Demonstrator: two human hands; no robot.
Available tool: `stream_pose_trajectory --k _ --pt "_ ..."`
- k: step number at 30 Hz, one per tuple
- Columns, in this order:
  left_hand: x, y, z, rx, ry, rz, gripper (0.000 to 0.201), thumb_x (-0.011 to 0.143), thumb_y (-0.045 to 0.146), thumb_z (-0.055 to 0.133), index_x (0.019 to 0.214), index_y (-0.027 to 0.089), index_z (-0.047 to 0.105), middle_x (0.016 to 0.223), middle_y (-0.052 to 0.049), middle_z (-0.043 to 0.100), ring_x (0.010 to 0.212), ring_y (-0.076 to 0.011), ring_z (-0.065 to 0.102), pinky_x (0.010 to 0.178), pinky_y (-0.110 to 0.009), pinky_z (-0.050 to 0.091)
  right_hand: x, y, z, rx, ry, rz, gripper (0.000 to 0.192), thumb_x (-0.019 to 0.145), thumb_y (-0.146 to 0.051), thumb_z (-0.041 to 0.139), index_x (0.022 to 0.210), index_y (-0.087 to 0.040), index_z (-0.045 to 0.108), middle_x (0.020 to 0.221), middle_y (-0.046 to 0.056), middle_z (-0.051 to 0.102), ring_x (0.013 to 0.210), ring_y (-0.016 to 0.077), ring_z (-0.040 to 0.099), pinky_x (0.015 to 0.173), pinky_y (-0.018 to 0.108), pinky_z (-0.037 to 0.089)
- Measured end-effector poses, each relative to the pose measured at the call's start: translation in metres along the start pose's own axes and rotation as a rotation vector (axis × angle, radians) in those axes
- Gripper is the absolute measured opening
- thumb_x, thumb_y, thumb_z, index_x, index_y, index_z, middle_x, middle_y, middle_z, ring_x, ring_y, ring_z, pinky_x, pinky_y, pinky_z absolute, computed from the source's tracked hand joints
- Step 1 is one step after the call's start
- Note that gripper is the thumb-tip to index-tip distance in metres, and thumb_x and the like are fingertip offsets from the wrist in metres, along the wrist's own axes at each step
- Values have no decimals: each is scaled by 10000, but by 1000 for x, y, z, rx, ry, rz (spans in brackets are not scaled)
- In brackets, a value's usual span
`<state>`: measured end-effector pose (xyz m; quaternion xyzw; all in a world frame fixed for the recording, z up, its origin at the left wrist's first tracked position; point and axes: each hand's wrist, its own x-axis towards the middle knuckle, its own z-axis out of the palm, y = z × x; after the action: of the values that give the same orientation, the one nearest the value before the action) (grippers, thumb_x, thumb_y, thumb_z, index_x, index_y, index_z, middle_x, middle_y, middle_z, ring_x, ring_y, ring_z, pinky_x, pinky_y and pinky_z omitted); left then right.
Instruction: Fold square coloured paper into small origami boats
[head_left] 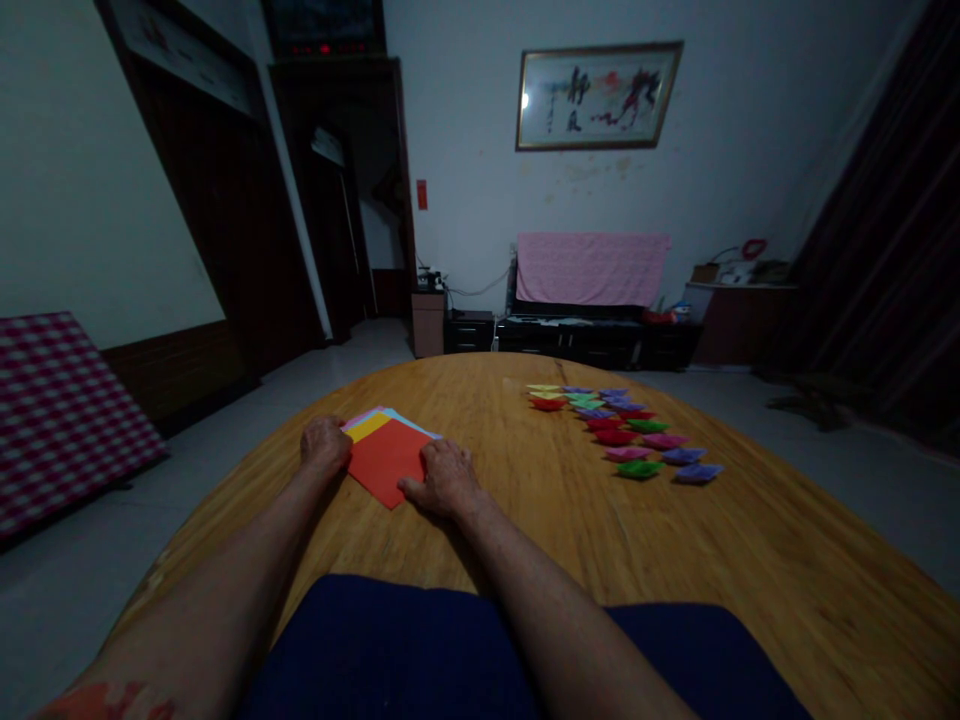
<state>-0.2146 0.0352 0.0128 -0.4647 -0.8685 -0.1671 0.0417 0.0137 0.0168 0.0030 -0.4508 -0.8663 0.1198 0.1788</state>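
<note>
Orange paper [384, 462] is the top sheet of a small stack [369, 424] with yellow, pink and blue edges poking out behind it, lying on the near left part of the wooden surface [787, 560]. Left hand [325, 443] sits curled on the sheet's left corner, fingers together, pressing more than gripping. Right hand [444, 479] lies flat on the right corner, thumb along the near edge, not clamped on anything. Risk imo: the sheets underneath look loose, so a push from either hand could slide the whole stack or drag up two at once. Well off to the right are rows of little folded paper boats [626, 428] in red, green and purple. Room's dim, with a framed picture [598, 96] on the far wall, a pink cloth [591, 268] over a low cabinet, and a checked cover [60, 410] on the left
</note>
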Motion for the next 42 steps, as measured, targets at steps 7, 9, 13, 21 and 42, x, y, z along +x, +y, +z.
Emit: stream_pose_trajectory --k 7,9,13,21,42 --pt "3 2 -21 15 -145 -6 405 696 102 606 1075 146 742 1029 -149 749 1007 -293 676 796 -317 510 0 -1 -1 -7 -20 16 527 848 -562 591 1187 -159 611 1330 162 563 1261 328 462 1062 506 338" --pt "1 5 -24 39 -166 -16 311 721 147 617 999 110 749 993 -173 747 971 -303 684 762 -318 513 0 -1 -2 -8 -22 15 523 853 -560 588 1193 -163 607 1337 162 560 1266 328 458 1065 508 334" --pt "-3 8 -26 72 -149 -4 253 786 232 595 922 75 740 971 -199 737 966 -316 681 758 -322 512 0 -1 -1 -4 -17 7 525 851 -563 588 1180 -154 613 1333 167 561 1258 330 462 1060 510 339" --pt "-1 4 -26 30 -90 47 264 796 262 544 816 120 765 890 -186 742 906 -301 689 760 -337 512 0 2 4 -1 19 -13 512 844 -560 593 1149 -150 623 1287 163 581 1225 323 479 1038 508 348" --pt "-11 13 -21 174 12 256 429 973 270 359 1153 129 722 1089 -182 719 982 -276 666 798 -328 482 -2 5 11 8 85 -73 437 880 -520 550 1111 -160 638 1286 155 578 1206 314 471 1010 540 345"
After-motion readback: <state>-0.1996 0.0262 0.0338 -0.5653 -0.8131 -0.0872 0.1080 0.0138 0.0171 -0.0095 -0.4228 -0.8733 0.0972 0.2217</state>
